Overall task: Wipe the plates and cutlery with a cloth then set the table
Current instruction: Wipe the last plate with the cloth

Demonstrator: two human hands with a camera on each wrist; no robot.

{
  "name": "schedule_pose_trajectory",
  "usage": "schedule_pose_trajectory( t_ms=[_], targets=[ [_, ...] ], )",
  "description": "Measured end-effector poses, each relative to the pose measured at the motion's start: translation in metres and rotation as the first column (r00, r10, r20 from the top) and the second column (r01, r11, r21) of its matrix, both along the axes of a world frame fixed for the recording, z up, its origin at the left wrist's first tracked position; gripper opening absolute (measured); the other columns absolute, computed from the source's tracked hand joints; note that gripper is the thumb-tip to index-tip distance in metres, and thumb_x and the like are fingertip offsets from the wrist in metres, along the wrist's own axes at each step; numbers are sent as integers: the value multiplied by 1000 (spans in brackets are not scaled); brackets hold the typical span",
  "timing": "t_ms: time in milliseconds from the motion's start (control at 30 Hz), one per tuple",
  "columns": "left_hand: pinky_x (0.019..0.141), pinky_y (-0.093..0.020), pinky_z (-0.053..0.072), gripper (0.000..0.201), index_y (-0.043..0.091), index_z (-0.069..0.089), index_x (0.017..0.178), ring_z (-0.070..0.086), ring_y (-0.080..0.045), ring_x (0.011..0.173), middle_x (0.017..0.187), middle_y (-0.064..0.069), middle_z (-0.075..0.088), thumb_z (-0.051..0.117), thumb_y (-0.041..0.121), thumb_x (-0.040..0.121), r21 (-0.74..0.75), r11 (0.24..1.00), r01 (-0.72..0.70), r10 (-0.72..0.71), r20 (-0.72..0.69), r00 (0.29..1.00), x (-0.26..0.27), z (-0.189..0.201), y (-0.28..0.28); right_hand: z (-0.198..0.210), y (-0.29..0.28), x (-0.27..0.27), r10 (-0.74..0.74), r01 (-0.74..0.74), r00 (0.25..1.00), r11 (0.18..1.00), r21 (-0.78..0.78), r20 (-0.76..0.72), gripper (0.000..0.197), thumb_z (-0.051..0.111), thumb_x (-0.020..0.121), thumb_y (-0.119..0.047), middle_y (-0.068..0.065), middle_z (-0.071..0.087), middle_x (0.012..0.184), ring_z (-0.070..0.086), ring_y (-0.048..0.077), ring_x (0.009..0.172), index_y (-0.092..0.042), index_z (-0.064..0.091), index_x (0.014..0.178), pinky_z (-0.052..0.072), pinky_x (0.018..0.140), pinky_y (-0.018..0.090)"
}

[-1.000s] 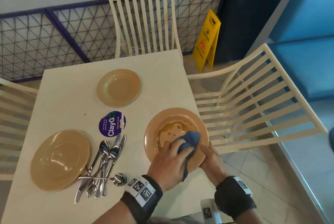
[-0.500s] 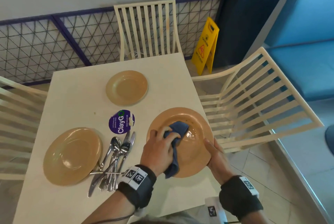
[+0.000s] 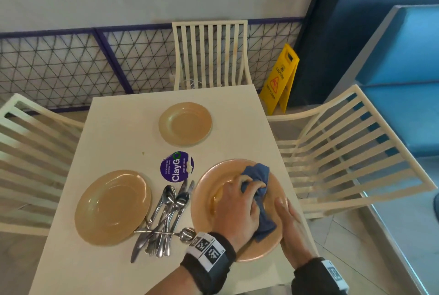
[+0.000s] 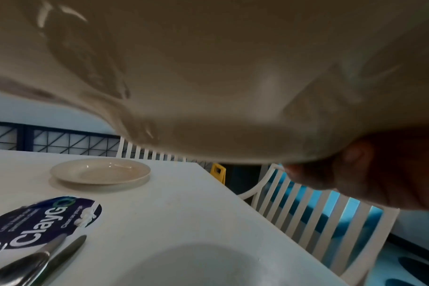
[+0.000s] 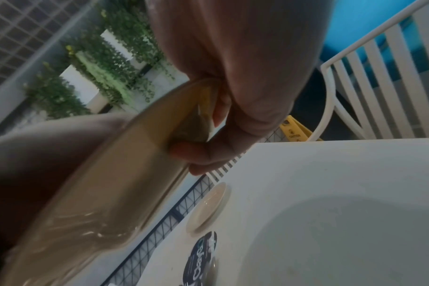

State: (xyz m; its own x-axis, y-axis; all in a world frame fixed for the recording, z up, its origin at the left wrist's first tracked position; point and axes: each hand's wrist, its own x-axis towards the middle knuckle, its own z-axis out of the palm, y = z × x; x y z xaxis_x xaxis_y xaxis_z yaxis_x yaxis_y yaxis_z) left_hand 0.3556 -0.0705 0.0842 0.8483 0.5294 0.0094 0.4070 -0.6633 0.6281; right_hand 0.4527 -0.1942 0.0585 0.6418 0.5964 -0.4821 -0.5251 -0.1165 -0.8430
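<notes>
Blue cloth in left hand on plate; right hand grips rim.

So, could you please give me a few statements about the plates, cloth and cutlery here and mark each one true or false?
1. The left hand holds a blue cloth against the large plate. True.
2. The right hand rests flat on the table. False: it grips the large plate's rim.
3. The cutlery pile lies between two plates. True.
4. The small plate is stacked on another plate. False: it sits alone on the table.
5. The purple sticker is under the left plate. False: it lies beside it.
</notes>
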Motion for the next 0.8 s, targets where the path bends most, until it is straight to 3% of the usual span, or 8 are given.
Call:
schedule_pose_trajectory(
  t_ms=[100,200,300,433,567,667,733,800],
  targets=[
    [101,-35,45,47,41,46,138,42,-19,123,141,9,43,49,27,94,10,978,210,-210,-32,977,-10,2,7,6,5,5,-76,75,997,997,17,24,37,43,102,-38,11,73,119,69,31,112,-20,66,125,50,100,52],
    [84,-34,53,46,39,57,127,50,-23,118,133,8,51,39,31,85,82,946,313,-307,-85,948,-31,-2,18,6,8,8,-118,118,992,993,-3,40,35,42,105,-35,13,75,114,70,31,108,-25,75,108,51,94,46],
    [76,-32,54,44,38,62,118,54,-24,108,130,9,55,44,27,80,182,955,236,-217,-117,969,-41,-7,40,8,10,3,-58,62,994,997,-43,95,34,42,105,-36,10,75,110,71,28,103,-27,74,108,53,90,45],
    [91,-35,52,50,34,57,135,44,-24,116,144,8,47,53,15,89,177,979,101,-80,-122,989,-24,3,56,17,21,-9,37,-32,990,999,-39,139,32,40,106,-34,6,76,107,73,20,97,-21,68,116,56,79,33],
    [100,-36,48,52,35,45,146,38,-24,126,149,7,40,50,25,95,76,983,169,-162,-92,982,-17,14,28,30,37,-3,68,-62,974,998,-33,217,38,37,107,-35,6,74,116,70,23,111,-17,65,126,53,96,43],
    [93,-34,51,50,38,46,142,38,-20,125,143,11,41,42,32,92,38,977,212,-204,-149,968,-32,21,13,33,42,9,38,-20,960,998,-65,278,38,40,106,-37,7,75,110,69,25,110,-15,69,115,52,98,46],
    [91,-33,51,49,41,49,139,38,-16,125,141,16,40,42,31,92,24,979,201,-192,-194,962,-42,28,19,34,41,12,22,-10,967,999,-51,255,35,42,105,-39,9,74,112,69,28,110,-18,68,117,52,99,52],
    [91,-34,50,47,42,51,137,37,-13,126,140,20,40,48,27,93,8,980,200,-192,-236,953,-50,36,31,37,41,10,27,-20,972,999,-31,232,34,42,105,-40,10,74,112,70,29,108,-21,67,119,54,95,50]
  ],
)
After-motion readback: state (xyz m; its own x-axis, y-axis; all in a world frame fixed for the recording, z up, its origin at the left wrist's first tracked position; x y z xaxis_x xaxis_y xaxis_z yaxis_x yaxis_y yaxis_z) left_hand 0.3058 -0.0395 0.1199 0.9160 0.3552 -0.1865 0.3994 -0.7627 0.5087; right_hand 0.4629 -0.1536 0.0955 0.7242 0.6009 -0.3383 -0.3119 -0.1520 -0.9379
